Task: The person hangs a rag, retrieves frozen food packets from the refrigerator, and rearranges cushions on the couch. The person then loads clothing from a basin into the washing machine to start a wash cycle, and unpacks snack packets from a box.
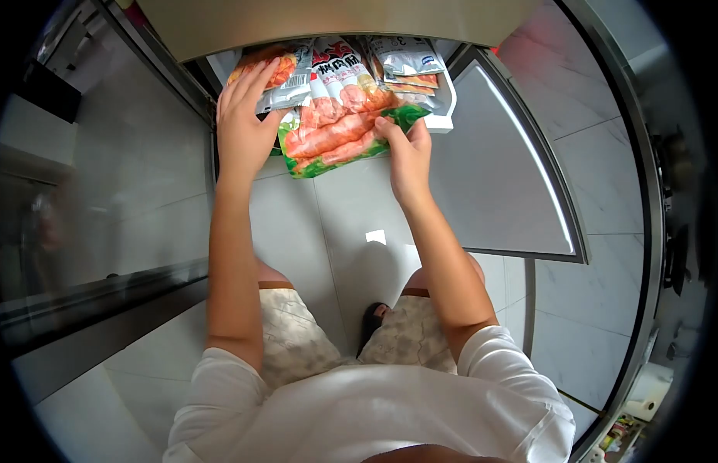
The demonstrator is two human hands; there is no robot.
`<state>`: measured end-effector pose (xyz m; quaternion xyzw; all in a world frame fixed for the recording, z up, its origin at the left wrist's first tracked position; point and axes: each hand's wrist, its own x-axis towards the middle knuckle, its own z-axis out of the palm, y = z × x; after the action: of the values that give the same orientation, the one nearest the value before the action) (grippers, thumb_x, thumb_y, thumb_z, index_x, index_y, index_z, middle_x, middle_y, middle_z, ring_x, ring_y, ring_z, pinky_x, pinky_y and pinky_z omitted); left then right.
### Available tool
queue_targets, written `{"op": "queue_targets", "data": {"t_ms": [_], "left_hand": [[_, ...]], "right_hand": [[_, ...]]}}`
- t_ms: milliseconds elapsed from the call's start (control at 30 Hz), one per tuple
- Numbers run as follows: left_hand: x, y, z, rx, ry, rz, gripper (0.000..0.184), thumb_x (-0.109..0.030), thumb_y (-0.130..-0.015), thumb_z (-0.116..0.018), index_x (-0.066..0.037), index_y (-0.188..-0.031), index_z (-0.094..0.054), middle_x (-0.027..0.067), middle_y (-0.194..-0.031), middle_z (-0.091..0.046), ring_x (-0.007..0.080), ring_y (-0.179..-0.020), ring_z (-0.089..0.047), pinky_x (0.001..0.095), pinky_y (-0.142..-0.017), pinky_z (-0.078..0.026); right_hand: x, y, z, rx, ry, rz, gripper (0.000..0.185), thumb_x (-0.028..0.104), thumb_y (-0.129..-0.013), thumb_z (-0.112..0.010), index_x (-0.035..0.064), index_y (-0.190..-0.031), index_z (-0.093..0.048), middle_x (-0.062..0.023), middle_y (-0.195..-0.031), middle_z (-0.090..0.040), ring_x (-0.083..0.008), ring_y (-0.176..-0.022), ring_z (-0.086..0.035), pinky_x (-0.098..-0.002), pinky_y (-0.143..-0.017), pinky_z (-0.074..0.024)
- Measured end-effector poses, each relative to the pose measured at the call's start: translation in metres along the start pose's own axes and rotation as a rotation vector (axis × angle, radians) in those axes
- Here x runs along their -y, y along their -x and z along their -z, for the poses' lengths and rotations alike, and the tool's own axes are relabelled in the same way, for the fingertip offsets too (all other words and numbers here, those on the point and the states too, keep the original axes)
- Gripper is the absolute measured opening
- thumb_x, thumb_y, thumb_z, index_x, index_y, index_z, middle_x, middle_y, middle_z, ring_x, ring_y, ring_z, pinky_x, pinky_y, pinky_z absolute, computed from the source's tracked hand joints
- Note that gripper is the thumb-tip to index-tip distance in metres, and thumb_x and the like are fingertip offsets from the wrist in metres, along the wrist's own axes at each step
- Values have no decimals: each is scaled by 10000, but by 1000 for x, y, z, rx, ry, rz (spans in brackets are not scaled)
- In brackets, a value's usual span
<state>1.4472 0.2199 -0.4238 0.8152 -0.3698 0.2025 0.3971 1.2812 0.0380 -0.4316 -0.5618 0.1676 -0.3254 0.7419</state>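
Observation:
A pulled-out white drawer [445,104] holds several food packets. My right hand [405,150] pinches the right end of a green-edged bag of sausages [332,143], which lies at the drawer's front, partly over a sausage bag with red and black lettering [340,73]. On the left, my left hand [247,116] rests with fingers spread on a silver and orange packet [286,85]. Silver packets [407,58] are stacked at the drawer's right side, with orange ones under them.
Above the drawer is a beige panel [336,19]. An open door [498,170] with a dark frame stands to the right. Grey floor tiles [289,212] show below, with my legs and one dark shoe [370,322]. A dark glossy surface [135,170] is at left.

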Motion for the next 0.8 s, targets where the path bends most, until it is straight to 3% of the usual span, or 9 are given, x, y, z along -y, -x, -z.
{"op": "queue_targets", "data": {"t_ms": [167, 233, 267, 367, 433, 567, 700, 733, 800], "left_hand": [[-6, -6, -7, -51, 9, 62, 641, -118, -786, -821, -151, -1399, -635, 101, -1451, -599, 323, -1375, -486, 426, -1168, -362], [-7, -7, -15, -81, 4, 66, 647, -118, -781, -827, -150, -1399, -638, 112, -1448, -598, 319, -1381, -481, 427, -1170, -360], [-5, -8, -16, -77, 4, 67, 647, -118, -781, -827, -150, -1399, -638, 112, -1448, -598, 319, -1381, -481, 427, -1170, -360], [-5, -10, -17, -45, 52, 110, 644, -115, -777, -831, -150, -1393, -647, 118, -1450, -595, 310, -1383, -481, 420, -1171, -358], [-2, -11, -17, -58, 132, 129, 626, -119, -772, -837, -170, -1372, -665, 99, -1435, -601, 310, -1378, -471, 426, -1175, -356], [13, -11, -15, -35, 294, 145, 633, -112, -764, -840, -163, -1370, -667, 147, -1452, -580, 305, -1400, -456, 408, -1165, -372], [-2, -15, 2, -55, 630, 344, 575, -3, -763, -837, -23, -1318, -685, 120, -1309, -685, 178, -1163, -638, 297, -1039, -475], [0, -15, 4, -77, 619, 355, 516, -2, -780, -840, 10, -1277, -701, 121, -1256, -712, 173, -1148, -646, 295, -1035, -477], [5, -15, 4, -101, 659, 351, 491, 1, -786, -837, 17, -1260, -709, 121, -1261, -710, 172, -1152, -645, 294, -1031, -480]], "right_hand": [[5, 9, 5, -28, 46, -132, 308, 157, -960, -704, 18, -1208, -587, -37, -1107, -665, -119, -982, -627, -306, -903, -504], [6, 15, -3, -108, -217, -378, 362, 183, -965, -709, 34, -1260, -561, -52, -1181, -650, -139, -1055, -630, -357, -945, -508], [4, 16, -10, -71, -149, -388, 404, 285, -951, -737, 90, -1257, -560, -28, -1145, -647, -149, -1036, -643, -358, -909, -522], [12, 18, -20, 89, -2, -477, 507, 336, -968, -723, 42, -1333, -532, -84, -1202, -656, -178, -1005, -689, -371, -805, -597], [-3, 14, -13, 81, 49, -462, 526, 330, -973, -719, 6, -1339, -524, -101, -1203, -654, -184, -953, -701, -364, -733, -611], [-25, 11, 0, 40, 86, -262, 501, 264, -984, -711, -13, -1354, -518, -84, -1222, -647, -153, -1038, -661, -328, -864, -567], [-12, 12, -1, 67, -24, -43, 446, 205, -996, -690, 2, -1359, -529, -61, -1242, -638, -126, -1108, -617, -297, -967, -499], [2, 14, 3, 110, -130, -263, 522, 132, -991, -684, 53, -1447, -442, -77, -1347, -598, -178, -1199, -627, -359, -1012, -530], [22, 22, 2, 111, -248, -264, 496, 126, -995, -676, 51, -1432, -454, -79, -1356, -599, -201, -1222, -618, -378, -1057, -500]]}}
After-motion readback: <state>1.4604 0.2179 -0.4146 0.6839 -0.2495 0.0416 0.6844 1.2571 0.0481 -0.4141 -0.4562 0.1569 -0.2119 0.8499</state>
